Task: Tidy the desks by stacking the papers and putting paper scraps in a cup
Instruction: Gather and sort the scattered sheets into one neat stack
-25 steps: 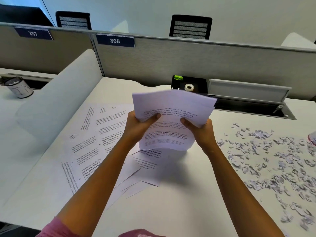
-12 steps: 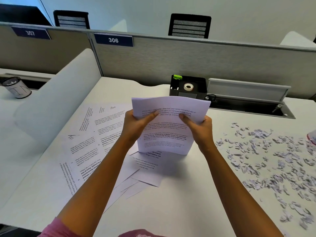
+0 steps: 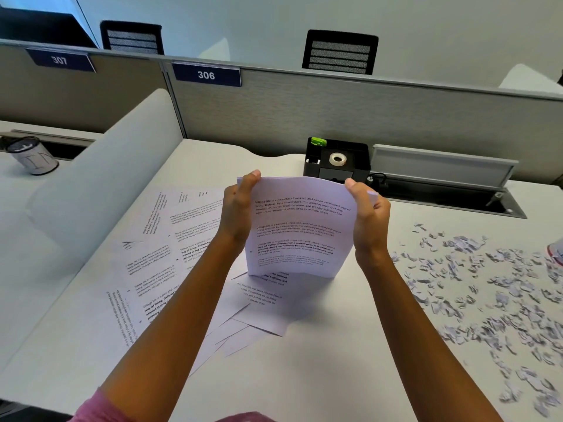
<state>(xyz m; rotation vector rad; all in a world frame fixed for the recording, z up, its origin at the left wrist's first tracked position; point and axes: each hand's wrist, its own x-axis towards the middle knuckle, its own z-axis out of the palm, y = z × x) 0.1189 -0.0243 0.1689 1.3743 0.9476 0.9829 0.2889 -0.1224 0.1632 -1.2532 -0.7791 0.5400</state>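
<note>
Hands: left hand [image 3: 239, 205] & right hand [image 3: 370, 213] grip stack of papers [image 3: 297, 229] by side edges, upright.
Desk [image 3: 320, 376]: loose sheets [image 3: 170, 257] left, scraps [image 3: 487, 287] right.

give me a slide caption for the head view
Both hands, left and right, hold a stack of papers upright on the desk, scraps alongside.

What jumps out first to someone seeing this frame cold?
The sheaf of printed papers held upright at centre, its bottom edge on the desk, gripped by the left hand and right hand. Then the paper scraps littering the desk's right side, and loose sheets fanned out to the left.
</note>
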